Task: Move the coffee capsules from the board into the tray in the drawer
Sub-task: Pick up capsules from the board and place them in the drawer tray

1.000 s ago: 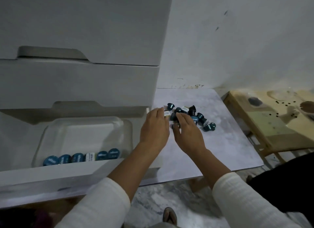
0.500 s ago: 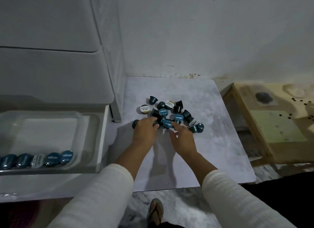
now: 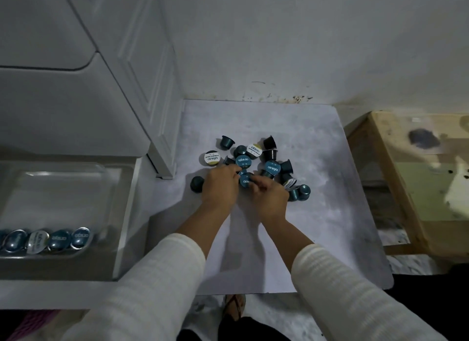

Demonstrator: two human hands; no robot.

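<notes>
Head view: my left hand [image 3: 220, 186] and right hand [image 3: 269, 196] both curl onto the coffee capsules [image 3: 256, 163] heaped on the board [image 3: 317, 213]; the right pinches one. They look light, stiff and smooth, so I would grip each by its rim.

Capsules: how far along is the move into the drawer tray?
Early. Done: a short row of capsules stands along the near edge of the clear tray in the open drawer; the rest of the tray is bare. In hand: the left hand and right hand are both at a blue capsule in the pile. Left: over a dozen capsules on the board, including a stray one left of the hands.
</notes>
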